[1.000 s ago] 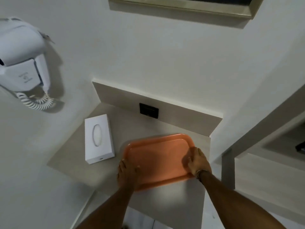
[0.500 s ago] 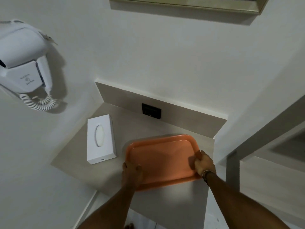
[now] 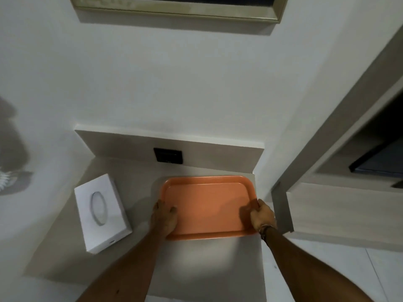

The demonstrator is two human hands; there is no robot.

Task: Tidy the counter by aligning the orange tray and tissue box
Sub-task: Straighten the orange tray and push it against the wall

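Note:
The orange tray (image 3: 207, 203) lies flat on the beige counter (image 3: 207, 262), at its right side, close to the backsplash. My left hand (image 3: 164, 219) grips the tray's left rim near the front corner. My right hand (image 3: 261, 216) grips the right rim, thumb over the edge. The white tissue box (image 3: 101, 212) with an oval slot lies on the counter's left side, turned a little off the tray's line, with a gap between them.
A black wall socket (image 3: 168, 155) sits in the backsplash behind the tray. A wall corner and a wooden shelf unit (image 3: 340, 203) stand right of the counter. A framed mirror (image 3: 178, 7) hangs above. The counter's front edge is near my forearms.
The tray has turned from a tilt to square with the backsplash and slid toward the right back corner. Both hands stayed on its rims. The view shifted right, so the hair dryer left the frame.

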